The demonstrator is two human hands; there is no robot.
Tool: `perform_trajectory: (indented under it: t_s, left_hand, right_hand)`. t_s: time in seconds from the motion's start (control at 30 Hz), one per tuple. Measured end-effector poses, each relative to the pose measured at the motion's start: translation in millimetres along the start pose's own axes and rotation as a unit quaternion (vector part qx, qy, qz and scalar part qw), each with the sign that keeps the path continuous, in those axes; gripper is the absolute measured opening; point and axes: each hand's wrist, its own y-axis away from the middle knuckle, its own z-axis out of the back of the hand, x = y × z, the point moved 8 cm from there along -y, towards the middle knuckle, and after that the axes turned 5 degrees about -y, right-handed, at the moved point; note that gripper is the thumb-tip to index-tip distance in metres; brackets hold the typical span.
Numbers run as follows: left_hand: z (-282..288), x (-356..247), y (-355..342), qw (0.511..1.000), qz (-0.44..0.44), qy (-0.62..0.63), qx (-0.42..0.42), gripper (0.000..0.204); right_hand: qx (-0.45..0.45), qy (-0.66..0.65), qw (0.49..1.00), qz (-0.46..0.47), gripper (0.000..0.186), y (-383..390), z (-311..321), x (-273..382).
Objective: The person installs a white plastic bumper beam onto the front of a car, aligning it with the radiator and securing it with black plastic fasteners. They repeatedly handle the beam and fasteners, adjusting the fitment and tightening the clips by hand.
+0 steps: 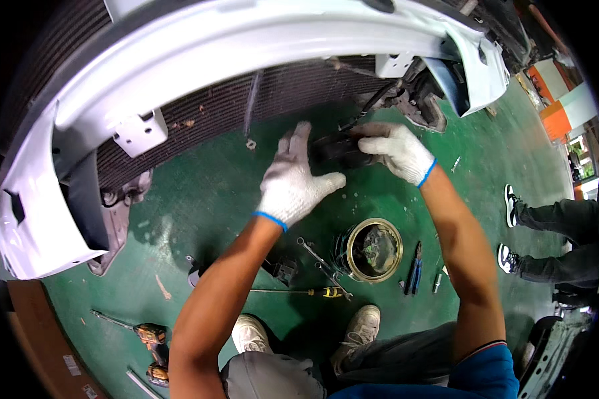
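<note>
My right hand [396,149], in a white knit glove with a blue cuff, grips a dark, rounded black car part [336,147] from its right side. A black cable [373,106] runs from just above that part up to the car's front. Just left of the part, my left hand [294,176] is gloved the same way, its fingers stretched and thumb spread toward the part. Whether those fingertips touch it I cannot tell. Over both hands curves the white bumper beam [246,40], with the dark finned radiator [213,100] behind it.
On the green floor stand an open can [400,249] with small pieces inside, wrenches [316,259], a yellow-handled screwdriver [323,292] and blue-handled pliers [415,272]. A cordless drill [152,339] lies lower left beside a cardboard box [43,319]. Another person's legs [546,216] are at right.
</note>
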Motion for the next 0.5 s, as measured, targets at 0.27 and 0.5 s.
perform_trajectory:
  t_s: [0.27,0.5]
  left_hand:
    - [-11,-10,-34,0.991,-0.061,0.107,0.057,0.079]
    - [12,-12,-38,0.990,-0.009,0.138,-0.037,0.077]
  right_hand:
    - [-0.087,0.295,0.949,0.064,0.066,33,-5,47]
    - [-0.176,-0.237,0.937,0.186,0.030,24,34,68]
